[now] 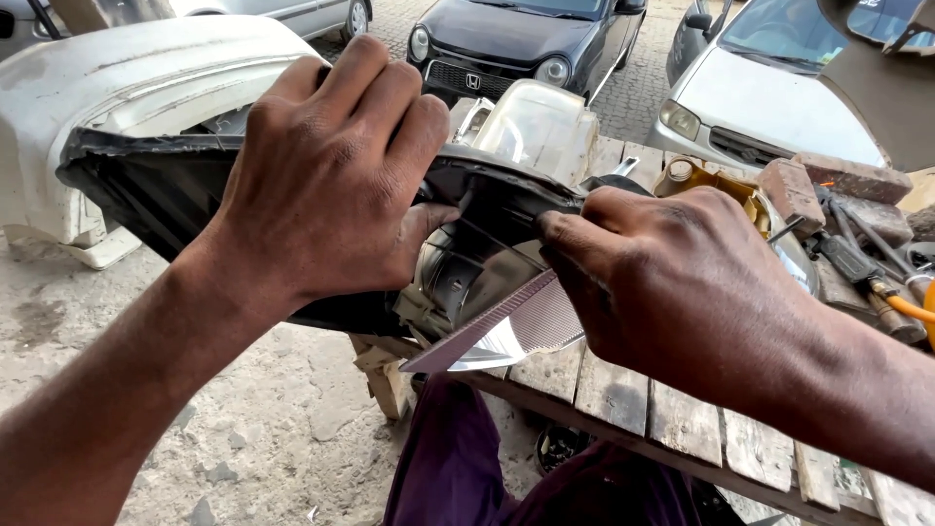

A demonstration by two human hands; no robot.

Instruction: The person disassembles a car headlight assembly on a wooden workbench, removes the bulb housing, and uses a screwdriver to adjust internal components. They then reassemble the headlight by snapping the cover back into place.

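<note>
Seen from above, looking down at two bare hands working on a car headlight housing [458, 244], black at the back, held out over the near-left edge of a rough wooden bench [682, 419]. Left hand [326, 166] gripping the top of the housing, fingers curled over its dark rim, thumb pressing toward the round silver reflector bowl [458, 273]. Right hand [672, 282] just right of the housing, fingers pinched shut on something thin at the housing's seam; whether that is a tool or only the rim, impossible to tell. Hanging from the housing's lower right, a ribbed, chrome-edged trim strip [516, 326], pointed at its lower left end. Behind the housing, a clear lens cover [541, 127]. Well to the right of the housing on the bench, red bricks [828, 185], a yellow tin [701, 180] and dark hand tools [857, 263]. Beyond the housing, a white car bumper [127, 88] to the left, a dark car [526, 44] and a pale car [769, 93] parked on paving. Below the housing, purple trousers [458, 458] and bare concrete floor [263, 419]. Likely hazards: much of the housing hanging off the bench with only the left hand bearing it, so a slipping grip risking a drop onto the concrete; pulling too hard at the seam risking cracked plastic or snapped tabs; the strip's pointed end and sharp edges sitting close to the right fingers, risking a cut if the pinch slips.
</note>
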